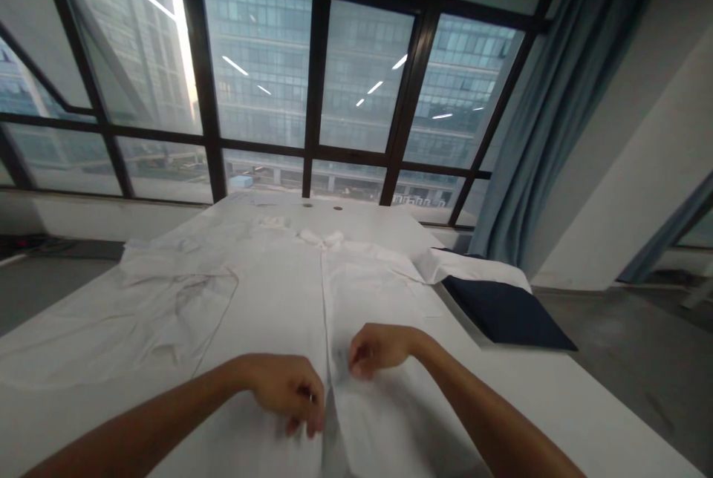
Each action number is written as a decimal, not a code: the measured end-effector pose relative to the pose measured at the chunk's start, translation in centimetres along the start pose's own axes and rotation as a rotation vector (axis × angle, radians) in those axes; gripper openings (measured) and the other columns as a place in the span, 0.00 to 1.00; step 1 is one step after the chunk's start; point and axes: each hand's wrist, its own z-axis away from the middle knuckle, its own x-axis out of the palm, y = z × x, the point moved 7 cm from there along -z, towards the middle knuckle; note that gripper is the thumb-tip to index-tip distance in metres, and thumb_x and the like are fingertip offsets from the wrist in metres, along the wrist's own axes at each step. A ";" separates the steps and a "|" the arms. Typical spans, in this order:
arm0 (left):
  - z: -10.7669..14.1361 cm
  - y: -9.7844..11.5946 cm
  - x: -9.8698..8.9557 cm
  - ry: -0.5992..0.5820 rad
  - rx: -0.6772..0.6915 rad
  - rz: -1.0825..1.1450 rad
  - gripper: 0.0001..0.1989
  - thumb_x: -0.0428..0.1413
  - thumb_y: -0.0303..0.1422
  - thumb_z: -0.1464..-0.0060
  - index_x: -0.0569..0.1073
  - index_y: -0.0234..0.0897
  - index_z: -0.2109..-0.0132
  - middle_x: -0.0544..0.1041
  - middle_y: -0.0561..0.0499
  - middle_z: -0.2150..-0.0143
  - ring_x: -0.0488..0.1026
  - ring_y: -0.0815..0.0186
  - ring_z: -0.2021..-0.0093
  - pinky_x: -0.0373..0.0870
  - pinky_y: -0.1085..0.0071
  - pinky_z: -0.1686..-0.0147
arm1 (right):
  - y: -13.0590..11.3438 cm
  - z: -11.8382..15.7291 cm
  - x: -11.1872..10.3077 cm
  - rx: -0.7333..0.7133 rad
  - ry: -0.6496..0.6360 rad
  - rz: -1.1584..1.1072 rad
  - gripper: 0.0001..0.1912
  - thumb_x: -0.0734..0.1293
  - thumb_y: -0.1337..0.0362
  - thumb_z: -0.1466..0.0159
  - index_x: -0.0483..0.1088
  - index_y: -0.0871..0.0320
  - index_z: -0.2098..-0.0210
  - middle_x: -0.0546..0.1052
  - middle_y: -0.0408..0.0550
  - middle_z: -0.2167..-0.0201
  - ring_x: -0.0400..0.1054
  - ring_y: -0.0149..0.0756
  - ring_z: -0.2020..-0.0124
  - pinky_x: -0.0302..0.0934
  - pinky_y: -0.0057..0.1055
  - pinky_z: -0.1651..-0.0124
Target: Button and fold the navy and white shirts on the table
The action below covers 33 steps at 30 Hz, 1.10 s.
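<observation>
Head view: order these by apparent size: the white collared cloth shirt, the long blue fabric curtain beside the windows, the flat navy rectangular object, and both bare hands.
1. White shirt
2. Blue curtain
3. Navy object
Last, unranked: left hand and right hand; nearness to the camera makes their order unsure.

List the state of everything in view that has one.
White collared shirt: spread out, collar at the far end, front edges apparently parted at the near end
Left hand: fingers curled, at the shirt front, grip unclear
Right hand: fingers curled, same, grip unclear
Navy flat-topped item: partly covered by white cloth
Blue curtain: gathered
Upper-left window sash: tilted open
</observation>
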 end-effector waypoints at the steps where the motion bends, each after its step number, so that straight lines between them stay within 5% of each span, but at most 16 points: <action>1: -0.3 -1.0 -1.8 0.106 -0.026 -0.036 0.22 0.48 0.50 0.41 0.78 0.37 0.62 0.78 0.49 0.67 0.74 0.66 0.68 0.70 0.72 0.66 | 0.7 -0.5 -1.8 0.003 0.136 0.054 0.12 0.67 0.58 0.40 0.77 0.60 0.64 0.78 0.46 0.71 0.71 0.34 0.70 0.64 0.28 0.64; 3: -0.2 -3.3 -6.5 0.468 -0.066 -0.211 0.25 0.43 0.49 0.38 0.77 0.37 0.55 0.79 0.44 0.56 0.75 0.62 0.57 0.70 0.68 0.56 | 2.5 -0.7 -6.2 0.045 0.521 0.236 0.14 0.64 0.58 0.37 0.76 0.60 0.59 0.79 0.52 0.61 0.72 0.39 0.60 0.64 0.33 0.56; 5: 0.4 -5.7 -9.6 0.705 -0.125 -0.458 0.26 0.43 0.49 0.38 0.71 0.38 0.43 0.70 0.42 0.40 0.66 0.58 0.41 0.60 0.62 0.41 | 4.9 -0.6 -9.4 0.162 0.754 0.444 0.19 0.65 0.57 0.38 0.73 0.60 0.51 0.74 0.58 0.48 0.67 0.45 0.47 0.59 0.39 0.47; 7: 0.3 -8.4 -10.5 0.687 -0.193 -0.666 0.30 0.44 0.50 0.39 0.61 0.41 0.35 0.56 0.44 0.31 0.52 0.55 0.32 0.46 0.55 0.35 | 7.7 -1.6 -11.1 0.281 0.696 0.578 0.24 0.68 0.54 0.40 0.71 0.58 0.47 0.70 0.60 0.44 0.63 0.49 0.43 0.57 0.42 0.44; 11: 0.5 -11.4 -9.7 0.571 -0.204 -0.808 0.30 0.39 0.50 0.36 0.51 0.48 0.31 0.45 0.49 0.29 0.44 0.56 0.30 0.39 0.52 0.33 | 11.6 -4.8 -15.0 0.464 0.445 0.662 0.22 0.62 0.47 0.37 0.78 0.59 0.62 0.78 0.60 0.59 0.73 0.47 0.57 0.63 0.37 0.56; 14: 0.6 -11.3 -9.3 0.567 -0.181 -0.804 0.30 0.40 0.50 0.36 0.49 0.51 0.31 0.45 0.50 0.29 0.43 0.55 0.30 0.40 0.50 0.33 | 11.7 -7.9 -20.5 0.513 0.604 0.720 0.18 0.61 0.53 0.36 0.79 0.59 0.66 0.79 0.57 0.63 0.73 0.44 0.60 0.62 0.33 0.59; 18: 0.7 -10.8 -9.6 0.597 -0.171 -0.791 0.30 0.43 0.50 0.37 0.49 0.53 0.31 0.47 0.51 0.29 0.45 0.54 0.30 0.44 0.49 0.34 | 12.0 -13.5 -25.8 0.461 0.738 0.771 0.16 0.60 0.66 0.35 0.75 0.54 0.52 0.77 0.52 0.53 0.70 0.38 0.53 0.61 0.29 0.54; 21: 1.0 -10.4 -9.9 0.653 -0.117 -0.814 0.29 0.45 0.49 0.37 0.50 0.54 0.32 0.49 0.52 0.30 0.49 0.56 0.31 0.47 0.52 0.34 | 13.2 -17.3 -27.5 0.439 0.742 0.824 0.21 0.62 0.71 0.38 0.70 0.53 0.46 0.74 0.50 0.49 0.69 0.37 0.51 0.60 0.29 0.51; 25: 1.1 -10.2 -10.1 0.658 -0.107 -0.801 0.29 0.45 0.50 0.38 0.52 0.52 0.32 0.51 0.51 0.30 0.50 0.55 0.32 0.49 0.52 0.34 | 14.8 -20.4 -27.7 0.394 0.698 0.914 0.17 0.60 0.70 0.37 0.72 0.53 0.51 0.74 0.50 0.51 0.69 0.38 0.52 0.60 0.31 0.52; 33: 1.1 -9.7 -10.4 0.636 -0.166 -0.776 0.30 0.44 0.52 0.38 0.55 0.51 0.33 0.52 0.50 0.30 0.52 0.55 0.32 0.51 0.52 0.35 | 16.8 -21.5 -27.7 0.391 0.713 1.016 0.15 0.53 0.66 0.31 0.69 0.59 0.52 0.71 0.57 0.52 0.68 0.41 0.51 0.60 0.32 0.54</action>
